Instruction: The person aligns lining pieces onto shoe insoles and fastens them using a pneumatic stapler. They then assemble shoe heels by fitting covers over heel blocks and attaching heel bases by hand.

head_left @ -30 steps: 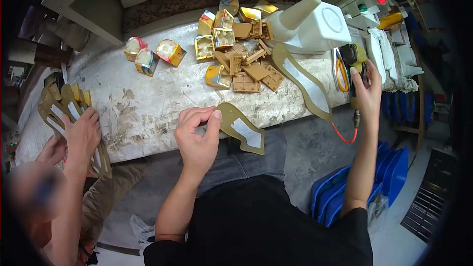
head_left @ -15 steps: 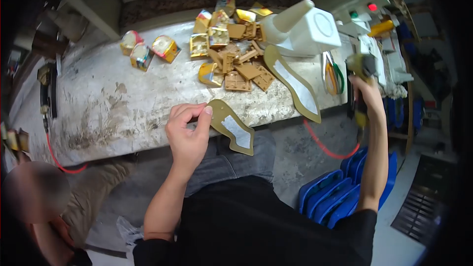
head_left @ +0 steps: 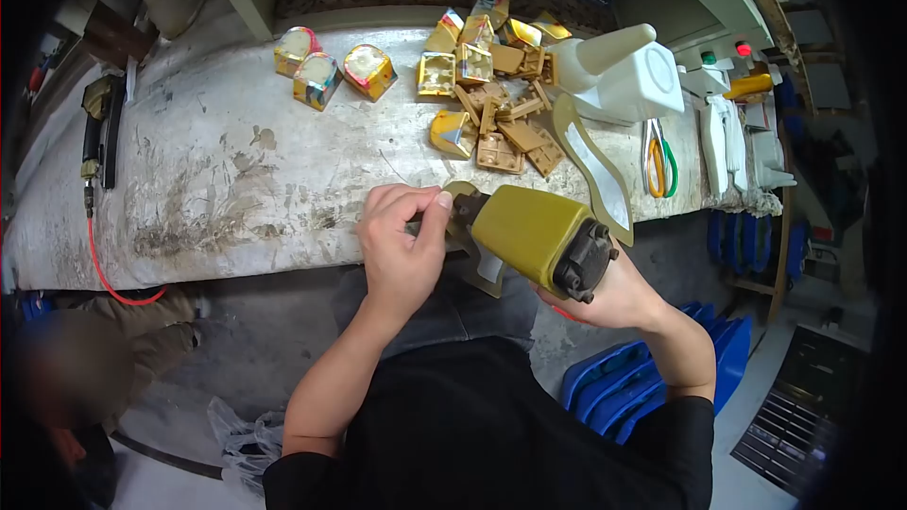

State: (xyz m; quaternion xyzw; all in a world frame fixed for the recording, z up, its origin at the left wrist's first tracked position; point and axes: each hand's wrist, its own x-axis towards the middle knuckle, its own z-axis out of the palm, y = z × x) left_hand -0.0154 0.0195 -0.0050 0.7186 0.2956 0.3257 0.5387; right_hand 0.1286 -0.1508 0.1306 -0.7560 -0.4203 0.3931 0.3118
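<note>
My left hand point(head_left: 404, 241) pinches the upper end of a flat, curved olive piece point(head_left: 489, 267) with a pale grey patch, at the table's front edge. The air staple gun point(head_left: 537, 234), with an olive-yellow head, is in my right hand point(head_left: 614, 288), whose fingers are mostly hidden behind it. Its nose sits over or against the olive piece close to my left fingertips; contact cannot be made out. A longer olive piece point(head_left: 597, 168) with a white patch lies to the right, overhanging the edge.
Tan plastic parts point(head_left: 501, 153) and several printed yellow boxes point(head_left: 453, 132) lie mid-table. Behind them stands a white jug point(head_left: 628, 80). Scissors point(head_left: 658, 165) lie at right. A second air tool point(head_left: 93, 132) with a red hose is at left, near a seated person point(head_left: 76, 368). Blue pieces point(head_left: 642, 368) stand below.
My right hand has swung the staple gun in from the right to the olive piece beside my left hand. The left hand keeps its pinch. The view has shifted somewhat.
</note>
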